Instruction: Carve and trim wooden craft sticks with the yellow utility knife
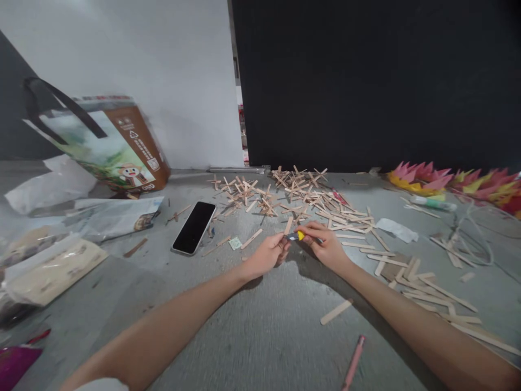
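My left hand (269, 253) is closed, its fingertips pinching the dark end of a small tube (292, 237) that has a pale mark and a yellow tip. From the other side my right hand (325, 247) is closed at the yellow end, thumb and fingers pressed on it. What the tube contains cannot be made out. Just above the left fingertips a wooden craft stick (288, 225) points upward; whether it is held or lies behind is unclear. Beyond both hands lies a heap of craft sticks (297, 187), many joined in crosses.
Loose craft sticks (439, 298) spread at right, near a glue stick (433, 203) and pink-yellow paper shapes (421, 178). A phone (194, 228) lies left of the hands. A printed bag (122, 146) and plastic packages (52, 266) are farther left. A pink pen (354, 363) is in front.
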A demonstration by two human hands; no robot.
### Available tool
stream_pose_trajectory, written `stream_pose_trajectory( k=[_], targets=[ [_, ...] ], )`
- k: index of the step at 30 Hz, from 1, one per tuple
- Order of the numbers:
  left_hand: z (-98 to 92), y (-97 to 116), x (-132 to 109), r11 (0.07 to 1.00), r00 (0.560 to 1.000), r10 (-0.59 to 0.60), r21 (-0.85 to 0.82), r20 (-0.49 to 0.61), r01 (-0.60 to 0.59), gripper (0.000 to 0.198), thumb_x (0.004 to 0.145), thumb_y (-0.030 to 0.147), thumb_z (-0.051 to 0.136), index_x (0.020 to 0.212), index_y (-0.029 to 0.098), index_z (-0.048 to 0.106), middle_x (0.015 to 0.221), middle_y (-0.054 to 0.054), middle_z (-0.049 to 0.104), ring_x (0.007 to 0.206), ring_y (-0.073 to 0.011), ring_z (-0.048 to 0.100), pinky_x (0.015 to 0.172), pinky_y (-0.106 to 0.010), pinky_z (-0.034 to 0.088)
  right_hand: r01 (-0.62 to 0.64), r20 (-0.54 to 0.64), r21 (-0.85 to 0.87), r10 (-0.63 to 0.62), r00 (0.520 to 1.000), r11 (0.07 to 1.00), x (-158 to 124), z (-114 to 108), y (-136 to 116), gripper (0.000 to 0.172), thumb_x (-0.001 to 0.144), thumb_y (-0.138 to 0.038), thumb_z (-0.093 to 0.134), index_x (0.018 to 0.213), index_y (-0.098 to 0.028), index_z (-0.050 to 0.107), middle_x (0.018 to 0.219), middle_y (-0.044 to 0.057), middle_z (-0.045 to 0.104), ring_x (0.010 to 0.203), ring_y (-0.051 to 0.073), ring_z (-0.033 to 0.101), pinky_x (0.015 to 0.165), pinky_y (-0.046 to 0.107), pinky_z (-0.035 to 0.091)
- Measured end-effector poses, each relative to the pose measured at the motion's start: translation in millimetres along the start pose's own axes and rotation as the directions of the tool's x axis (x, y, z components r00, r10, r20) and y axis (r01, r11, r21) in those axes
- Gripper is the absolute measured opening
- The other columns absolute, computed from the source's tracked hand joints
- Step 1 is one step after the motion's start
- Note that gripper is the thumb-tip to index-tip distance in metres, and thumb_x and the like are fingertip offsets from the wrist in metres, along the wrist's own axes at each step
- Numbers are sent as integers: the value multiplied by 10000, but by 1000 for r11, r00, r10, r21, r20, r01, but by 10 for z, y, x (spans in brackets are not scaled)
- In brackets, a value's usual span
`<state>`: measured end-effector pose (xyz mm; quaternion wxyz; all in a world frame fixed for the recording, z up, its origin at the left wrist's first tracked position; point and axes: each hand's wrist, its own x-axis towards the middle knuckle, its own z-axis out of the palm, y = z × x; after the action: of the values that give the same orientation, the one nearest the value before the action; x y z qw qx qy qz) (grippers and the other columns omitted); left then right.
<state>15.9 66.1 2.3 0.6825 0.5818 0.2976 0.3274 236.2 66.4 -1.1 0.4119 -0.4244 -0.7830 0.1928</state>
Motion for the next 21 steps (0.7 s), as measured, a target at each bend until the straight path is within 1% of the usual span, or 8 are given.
stream_pose_trajectory(
  k=[2,5,8,11,16,21],
  targets=[
    [-3,-12,6,1000,1000,-3,-21,10,3,200,889,335,547,792,231,407,544,112,316,458,-75,241,466,-206,188,9,-7,-7,-9,1000,1000,0,1,-6,252,1018,-315,583,1152,-281,794,992,72,727,997,278,643,886,410,452],
    [-13,-42,11,999,999,5,-34,31,-4,250,921,400,549,805,232,406,548,116,312,455,-75,234,464,-212,186,5,-15,2,-5,1000,1000,-10,3,7,255,1020,-319,583,1161,-279,791,1016,72,733,1002,277,642,899,414,447],
    [-27,-71,7,999,999,25,-25,33,-24,298,955,473,535,831,230,417,566,112,315,469,-78,246,482,-218,209,-3,-2,16,3,1000,1000,-20,3,33,257,1025,-339,583,1165,-276,790,1023,72,730,1003,273,636,902,414,442],
    [-36,-85,1,1000,999,27,-4,30,-27,326,969,509,524,840,225,430,577,107,320,484,-80,259,501,-221,227,-10,5,22,10,1000,1000,-20,3,45,264,1027,-353,581,1167,-271,790,1014,74,723,996,272,638,894,413,444],
    [-29,-87,5,999,999,25,-33,28,-24,322,971,487,539,827,226,417,568,105,324,485,-80,253,491,-224,205,-21,8,30,21,1000,999,-14,11,45,275,1028,-353,576,1181,-263,786,1033,81,729,1016,277,647,905,421,458],
    [-12,-49,2,997,1000,21,-73,17,-20,322,940,467,568,809,230,393,564,113,302,469,-71,230,486,-223,191,-39,-6,28,39,999,999,-16,12,53,283,1026,-369,578,1171,-253,791,1023,85,732,1013,280,656,908,425,462]
  ],
)
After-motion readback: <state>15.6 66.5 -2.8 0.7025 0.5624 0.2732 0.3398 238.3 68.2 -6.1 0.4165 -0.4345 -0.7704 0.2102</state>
